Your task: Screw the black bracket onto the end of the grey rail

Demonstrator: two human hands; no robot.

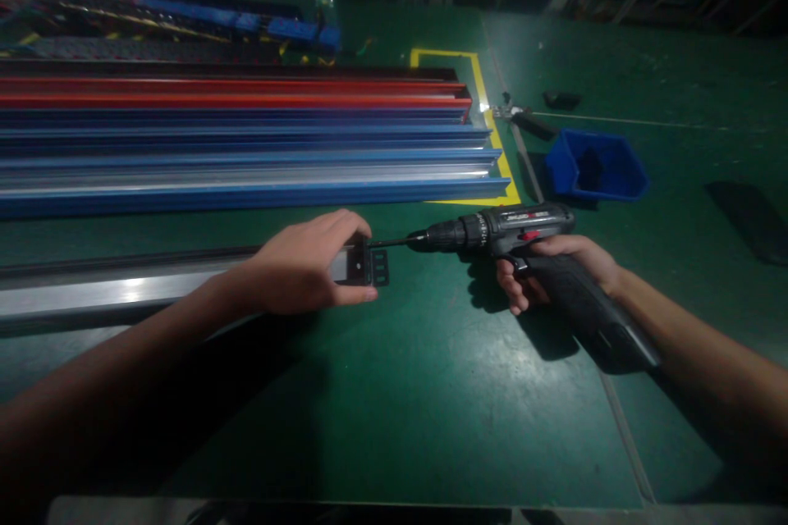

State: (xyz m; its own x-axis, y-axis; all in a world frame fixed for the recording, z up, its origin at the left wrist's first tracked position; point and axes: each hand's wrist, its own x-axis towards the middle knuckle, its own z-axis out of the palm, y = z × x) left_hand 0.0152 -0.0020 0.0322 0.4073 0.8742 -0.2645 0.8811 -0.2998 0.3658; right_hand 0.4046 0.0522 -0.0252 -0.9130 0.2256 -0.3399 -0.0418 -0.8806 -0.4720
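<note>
Bracing, left side: the left hand grasps the end of the silver channel, thumb on the near edge and fingers over the far edge, spanning the black end piece.
Drill, right side: the right hand is wrapped around the grip of the power drill; whether the trigger is pressed cannot be told.
Workpiece position: the silver channel lies lengthwise on the green surface, running in from the left; its end piece, with a slotted tab, faces the drill.
Bit position: the long bit reaches the far part of the end piece; the exact seating of the tip is too small to confirm.
Step in hand: apparently, working a fastener at the end piece.
Alignment: keep the bit in line with the channel's length; a tilted drill is likely to slip off the fastener.
Pressure: push steadily along the bit and start at low speed; excess torque could strip the fastener or twist the end piece.
Finger clearance: keep the left thumb and fingertips beside the end piece, out of the bit's path.
Adjacent stock: blue channels and a red channel lie beyond the workpiece; keep it apart from them.
Nearby items: a blue bin and pliers sit beyond the drill.
</note>
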